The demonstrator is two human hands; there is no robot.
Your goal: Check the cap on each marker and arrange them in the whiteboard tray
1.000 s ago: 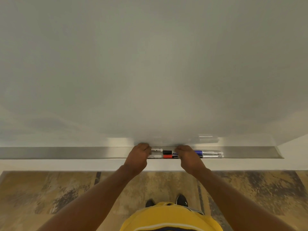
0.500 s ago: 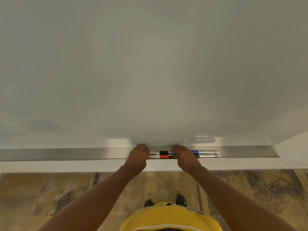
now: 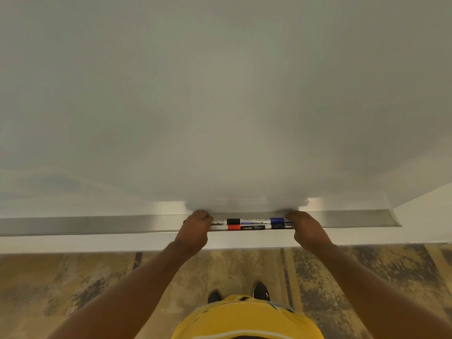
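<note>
Left hand: the left hand (image 3: 194, 232) sits just left of centre in the lower half of the frame, fingers curled down over the left ends of the markers; whether they pinch one marker or only press on the row, I cannot tell.
Markers: the markers (image 3: 249, 224) lie in two rows in the tray, touching side by side, between the two hands.
Caps: a black cap (image 3: 233, 221) and a red cap (image 3: 234, 227) show near the left hand, a blue cap (image 3: 277, 220) near the right.
Long axis: it runs left to right along the tray (image 3: 97, 225), so each hand meets the row end-on.
Right hand: the right hand (image 3: 307, 231), right of centre, has its fingers bent over the right ends; a firm grip cannot be confirmed.
Nearer hand: both touch the row, one at each end.
Coming move: probably pushing inward along the axis to seat caps and square the rows.
</note>
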